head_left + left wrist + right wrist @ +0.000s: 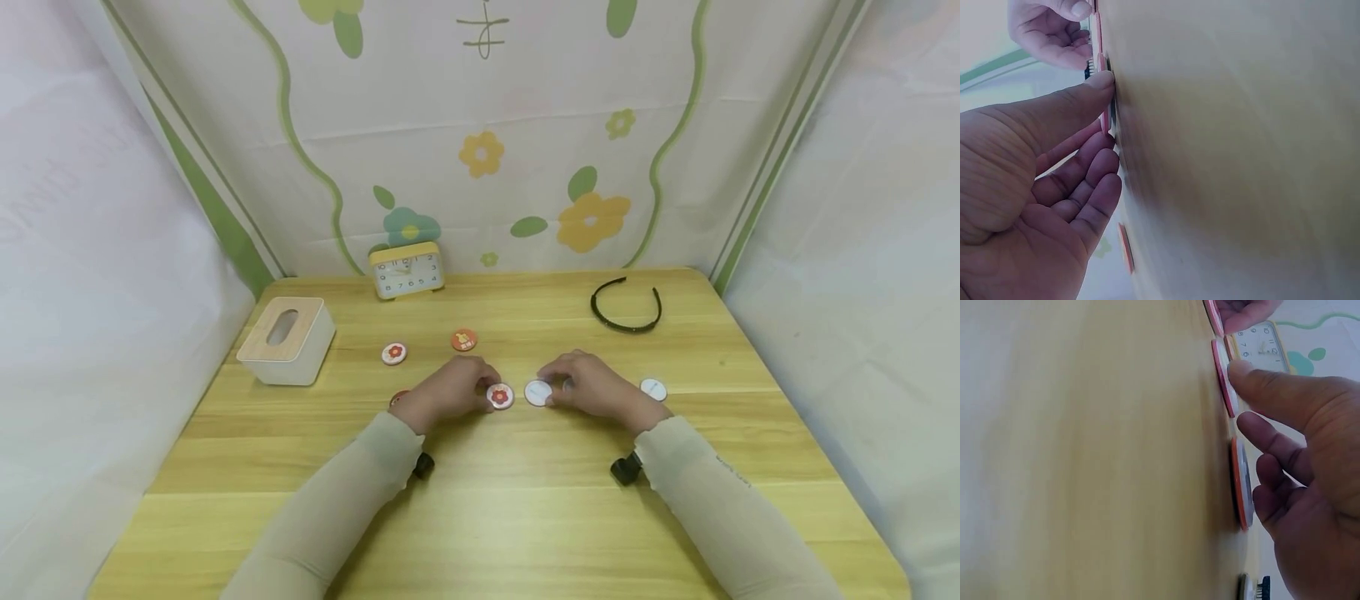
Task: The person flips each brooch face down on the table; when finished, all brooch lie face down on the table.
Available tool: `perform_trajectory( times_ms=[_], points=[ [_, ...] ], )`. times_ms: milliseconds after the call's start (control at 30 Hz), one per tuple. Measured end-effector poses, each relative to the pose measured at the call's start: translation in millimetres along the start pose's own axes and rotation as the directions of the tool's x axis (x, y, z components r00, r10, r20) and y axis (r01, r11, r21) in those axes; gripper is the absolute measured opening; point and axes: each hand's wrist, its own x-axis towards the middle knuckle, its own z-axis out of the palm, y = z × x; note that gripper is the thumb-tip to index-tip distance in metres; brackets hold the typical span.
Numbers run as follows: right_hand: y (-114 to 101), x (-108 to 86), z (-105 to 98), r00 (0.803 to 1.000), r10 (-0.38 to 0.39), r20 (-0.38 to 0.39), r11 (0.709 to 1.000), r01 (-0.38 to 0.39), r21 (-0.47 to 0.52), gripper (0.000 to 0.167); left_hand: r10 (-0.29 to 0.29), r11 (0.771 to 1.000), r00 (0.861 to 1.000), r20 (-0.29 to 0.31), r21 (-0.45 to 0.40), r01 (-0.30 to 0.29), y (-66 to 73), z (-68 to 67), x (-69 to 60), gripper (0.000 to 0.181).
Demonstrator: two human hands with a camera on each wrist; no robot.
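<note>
My left hand (455, 390) pinches a round badge (500, 396) with a red flower on a white face, thumb and fingers at its edge. Just right of it lies a white-faced round badge (538, 392), its edge held between the thumb and a finger of my right hand (592, 385). Both badges lie at the tabletop, close together but apart. Beneath the right hand, another badge (1242, 482) with an orange rim rests near the curled fingers, mostly hidden in the head view. One more white badge (653, 389) lies beyond the right wrist.
Left of the hands are a flower badge (394, 353), an orange badge (464, 339) and a red badge (397, 397) partly covered by the left wrist. Farther off stand a tissue box (288, 342), a yellow clock (408, 271) and a black headband (627, 323) on the wooden table (510, 517).
</note>
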Motion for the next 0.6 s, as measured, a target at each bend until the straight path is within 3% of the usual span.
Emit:
perform_trajectory(
  times_ms=[200,433,600],
  points=[
    [-17.9,11.2,8.1,1.000,-0.018,0.005,1.000,0.018,0.012,0.047,-0.013,1.000,1.000,-0.006,-0.006,0.013,2.2,-1.9,-2.7,0.034],
    [-34.2,29.2,27.2,0.995,-0.098,0.021,0.994,0.099,-0.039,0.036,0.003,1.000,1.000,-0.014,-0.019,-0.003,-2.4,-1.1,-1.7,0.029],
    [-41.7,32.3,33.6,0.994,-0.108,0.006,0.993,0.108,-0.053,0.031,0.033,0.999,0.999,-0.015,-0.017,-0.033,-3.4,-1.5,-0.7,0.019]
  ],
)
